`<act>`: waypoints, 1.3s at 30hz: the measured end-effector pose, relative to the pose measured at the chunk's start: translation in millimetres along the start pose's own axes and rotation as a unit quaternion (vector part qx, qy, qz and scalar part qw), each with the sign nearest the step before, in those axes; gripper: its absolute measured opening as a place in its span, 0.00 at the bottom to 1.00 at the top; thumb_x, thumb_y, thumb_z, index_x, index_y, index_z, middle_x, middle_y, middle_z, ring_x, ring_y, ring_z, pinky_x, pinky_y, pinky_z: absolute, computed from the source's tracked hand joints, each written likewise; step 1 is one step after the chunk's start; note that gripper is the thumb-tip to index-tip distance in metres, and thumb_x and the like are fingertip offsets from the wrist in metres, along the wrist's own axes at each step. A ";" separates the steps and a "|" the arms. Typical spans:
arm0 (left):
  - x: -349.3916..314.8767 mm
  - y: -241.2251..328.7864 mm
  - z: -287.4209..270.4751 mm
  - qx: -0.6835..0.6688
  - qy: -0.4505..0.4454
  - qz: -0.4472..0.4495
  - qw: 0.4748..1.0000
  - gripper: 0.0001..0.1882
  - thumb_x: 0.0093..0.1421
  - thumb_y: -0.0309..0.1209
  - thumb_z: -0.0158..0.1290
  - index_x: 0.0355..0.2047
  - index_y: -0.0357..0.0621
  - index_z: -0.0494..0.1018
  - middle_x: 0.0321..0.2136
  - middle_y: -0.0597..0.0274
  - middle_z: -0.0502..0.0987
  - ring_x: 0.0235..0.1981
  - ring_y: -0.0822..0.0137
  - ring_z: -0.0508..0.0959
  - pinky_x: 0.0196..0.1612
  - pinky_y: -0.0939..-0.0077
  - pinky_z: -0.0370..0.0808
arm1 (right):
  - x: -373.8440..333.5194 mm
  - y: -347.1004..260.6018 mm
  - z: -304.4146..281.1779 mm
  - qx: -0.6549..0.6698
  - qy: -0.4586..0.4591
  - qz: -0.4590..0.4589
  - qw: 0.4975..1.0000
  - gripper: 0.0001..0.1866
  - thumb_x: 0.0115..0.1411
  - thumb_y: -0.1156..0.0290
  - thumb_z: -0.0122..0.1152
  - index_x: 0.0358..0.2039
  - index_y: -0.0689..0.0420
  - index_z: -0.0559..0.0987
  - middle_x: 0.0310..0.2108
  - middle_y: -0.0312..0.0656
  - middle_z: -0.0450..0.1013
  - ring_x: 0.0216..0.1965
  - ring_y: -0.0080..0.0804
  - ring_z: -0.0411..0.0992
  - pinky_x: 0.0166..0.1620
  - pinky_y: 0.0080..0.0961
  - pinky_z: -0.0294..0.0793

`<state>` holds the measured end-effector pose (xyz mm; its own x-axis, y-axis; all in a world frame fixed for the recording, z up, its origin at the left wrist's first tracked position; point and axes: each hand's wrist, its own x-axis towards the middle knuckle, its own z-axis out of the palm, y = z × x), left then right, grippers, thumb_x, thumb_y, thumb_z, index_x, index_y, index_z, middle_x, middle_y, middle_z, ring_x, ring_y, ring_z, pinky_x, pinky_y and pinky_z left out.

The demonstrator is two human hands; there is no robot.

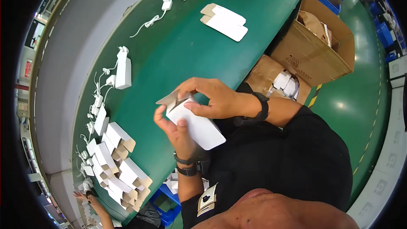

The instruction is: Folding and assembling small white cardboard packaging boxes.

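A small white cardboard box (201, 128) is held between my two hands above the green table, tilted, with its top flap (168, 98) sticking out at the far left end. My left hand (174, 132) grips the box from the left side, the thumb lying on its white face. From the right, my right hand (218, 97) pinches the same box at the flap end, its thumb on the upper edge and its fingers bent over the flap. The inside of the box is mostly hidden.
A flattened white box (225, 22) lies farther up the green table (182, 55). White chargers with cables (166, 5) line the far edge. Several open white boxes (121, 161) are piled at left, near a co-worker's hand (81, 195). A large brown carton (311, 44) stands at right.
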<state>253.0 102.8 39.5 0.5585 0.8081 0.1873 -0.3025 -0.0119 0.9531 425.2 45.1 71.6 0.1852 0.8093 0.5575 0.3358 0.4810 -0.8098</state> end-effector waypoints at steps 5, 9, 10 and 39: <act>14.5 25.8 3.1 0.000 -0.018 0.035 0.999 0.42 0.63 0.39 0.57 0.66 0.49 0.41 0.55 0.48 0.67 0.51 0.60 0.72 0.54 0.68 0.69 | 27.6 -18.5 -9.3 0.039 -0.026 -0.039 0.998 0.11 0.58 0.73 0.64 0.41 0.61 0.81 0.42 0.44 0.77 0.41 0.33 0.76 0.44 0.26 0.75; 12.7 19.4 3.0 0.098 -0.067 0.073 0.990 0.45 0.62 0.35 0.58 0.67 0.50 0.38 0.55 0.45 0.68 0.52 0.58 0.73 0.54 0.66 0.69 | 26.3 -12.5 -18.4 0.052 -0.051 0.003 0.997 0.08 0.57 0.75 0.63 0.38 0.62 0.82 0.42 0.45 0.77 0.43 0.32 0.76 0.45 0.27 0.75; 13.1 14.9 0.9 0.112 -0.072 0.080 0.988 0.46 0.61 0.32 0.59 0.67 0.50 0.38 0.54 0.44 0.68 0.52 0.58 0.73 0.54 0.66 0.70 | 24.4 -5.3 -18.2 0.103 -0.036 0.028 0.994 0.08 0.57 0.76 0.63 0.38 0.61 0.82 0.42 0.45 0.77 0.43 0.32 0.76 0.45 0.26 0.75; 123.7 -35.3 -14.2 0.162 0.089 -0.026 0.982 0.18 0.68 0.31 0.49 0.55 0.42 0.59 0.35 0.63 0.72 0.31 0.77 0.67 0.32 0.80 0.66 | 49.5 81.9 -110.8 -0.279 -0.020 0.058 0.958 0.25 0.60 0.63 0.62 0.57 0.54 0.74 0.59 0.56 0.66 0.62 0.54 0.63 0.62 0.43 0.63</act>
<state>321.8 211.5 25.7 0.4140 0.9025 0.1185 0.0007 -0.1304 0.9915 564.2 87.1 53.2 0.2197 0.8636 0.4537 0.7586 0.1412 -0.6361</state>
